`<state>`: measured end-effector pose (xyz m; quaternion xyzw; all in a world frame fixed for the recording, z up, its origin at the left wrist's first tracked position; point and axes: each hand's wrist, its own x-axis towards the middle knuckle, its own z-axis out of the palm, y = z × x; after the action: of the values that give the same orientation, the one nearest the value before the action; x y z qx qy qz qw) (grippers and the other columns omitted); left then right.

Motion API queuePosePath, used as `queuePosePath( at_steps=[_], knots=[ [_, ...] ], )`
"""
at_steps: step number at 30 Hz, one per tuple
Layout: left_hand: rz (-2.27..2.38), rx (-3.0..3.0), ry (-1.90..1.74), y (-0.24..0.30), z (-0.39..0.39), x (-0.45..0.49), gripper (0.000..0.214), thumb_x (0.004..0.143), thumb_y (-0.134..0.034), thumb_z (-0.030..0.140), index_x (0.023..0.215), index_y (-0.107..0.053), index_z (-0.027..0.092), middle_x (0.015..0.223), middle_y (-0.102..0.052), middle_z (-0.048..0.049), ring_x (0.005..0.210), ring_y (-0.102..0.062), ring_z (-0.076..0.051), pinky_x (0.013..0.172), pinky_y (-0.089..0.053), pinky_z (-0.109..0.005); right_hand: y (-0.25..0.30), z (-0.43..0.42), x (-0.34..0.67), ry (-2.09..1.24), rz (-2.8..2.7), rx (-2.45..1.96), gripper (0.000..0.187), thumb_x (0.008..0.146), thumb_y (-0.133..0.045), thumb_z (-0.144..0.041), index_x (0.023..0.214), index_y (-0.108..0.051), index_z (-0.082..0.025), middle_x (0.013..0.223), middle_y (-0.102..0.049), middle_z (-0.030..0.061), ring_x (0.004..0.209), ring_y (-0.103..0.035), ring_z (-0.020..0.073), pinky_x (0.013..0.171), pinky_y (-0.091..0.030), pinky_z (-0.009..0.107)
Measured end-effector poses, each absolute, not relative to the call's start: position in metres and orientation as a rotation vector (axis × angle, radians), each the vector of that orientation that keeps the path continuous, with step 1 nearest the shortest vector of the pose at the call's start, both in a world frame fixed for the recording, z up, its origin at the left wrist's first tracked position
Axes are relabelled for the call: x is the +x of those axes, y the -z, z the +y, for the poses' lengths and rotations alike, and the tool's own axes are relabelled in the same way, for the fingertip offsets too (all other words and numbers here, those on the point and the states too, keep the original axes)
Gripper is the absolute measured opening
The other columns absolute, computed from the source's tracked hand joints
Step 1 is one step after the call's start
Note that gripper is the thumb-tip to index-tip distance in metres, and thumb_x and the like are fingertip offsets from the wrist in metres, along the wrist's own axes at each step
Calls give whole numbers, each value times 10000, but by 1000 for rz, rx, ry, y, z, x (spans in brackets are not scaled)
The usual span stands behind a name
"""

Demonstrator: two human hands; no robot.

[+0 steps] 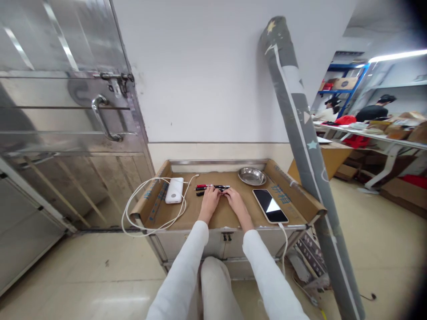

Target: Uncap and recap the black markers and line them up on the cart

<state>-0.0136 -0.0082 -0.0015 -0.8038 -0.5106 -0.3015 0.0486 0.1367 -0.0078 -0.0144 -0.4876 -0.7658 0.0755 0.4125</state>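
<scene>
Head view, left hand (211, 198) and right hand (235, 198) at pens (203, 186), phone (271, 206) nearby.

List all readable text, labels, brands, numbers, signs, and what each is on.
None readable with certainty.
Cardboard lining, right side: blue handwritten characters, too blurred to quote.
Cardboard lining, left side: blue marks, unreadable.
Background box: dark mark, too small.
Pens, power bank: any print too small.

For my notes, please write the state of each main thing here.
Pens: lying flat, partly covered
Left hand: fingers on pens
Right hand: fingers at pens
Phone: face up, screen dark, cable attached
Power bank: lying flat
Bowl: upright
Roll: leaning
Door: apparently shut
</scene>
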Motion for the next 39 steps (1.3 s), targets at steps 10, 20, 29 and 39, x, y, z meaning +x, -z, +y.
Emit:
queuePosePath(
  at_steps=[10, 20, 29, 39],
  knots=[
    [-1712, -2308, 848, -5, -9, -9, 70, 883, -490, 186, 891, -554, 158, 958, -572, -93, 958, -507, -239, 856, -406, -385, 4, -18, 131, 118, -1891, -1525, 249, 921, -346, -166, 971, -589, -176, 955, -596, 88, 881, -560, 189, 798, -426, 295],
    [-1703, -2338, 908, -4, -14, -11, 114, 889, -470, 209, 876, -582, 190, 1004, -558, -98, 986, -500, -250, 860, -419, -406, 1, -22, 131, 349, -1818, -1624, 444, 965, -232, -217, 760, -624, -171, 804, -617, 95, 803, -528, 180, 785, -355, 293],
    [-1842, -2134, 872, -4, -26, -13, 262, 881, -338, 100, 972, -580, 140, 1006, -567, -145, 985, -510, -270, 866, -416, -420, -1, -22, 128, 239, -1842, -1681, 429, 947, -260, -192, 823, -668, -146, 856, -626, 115, 860, -533, 206, 806, -337, 318],
    [-2047, -1869, 905, -5, -35, -14, 268, 841, -350, 107, 1043, -524, 82, 1019, -557, -183, 1004, -511, -300, 874, -398, -443, -4, -24, 129, 134, -1905, -1592, 428, 952, -261, -196, 797, -658, -168, 875, -624, 92, 862, -535, 190, 813, -336, 303]
  ],
)
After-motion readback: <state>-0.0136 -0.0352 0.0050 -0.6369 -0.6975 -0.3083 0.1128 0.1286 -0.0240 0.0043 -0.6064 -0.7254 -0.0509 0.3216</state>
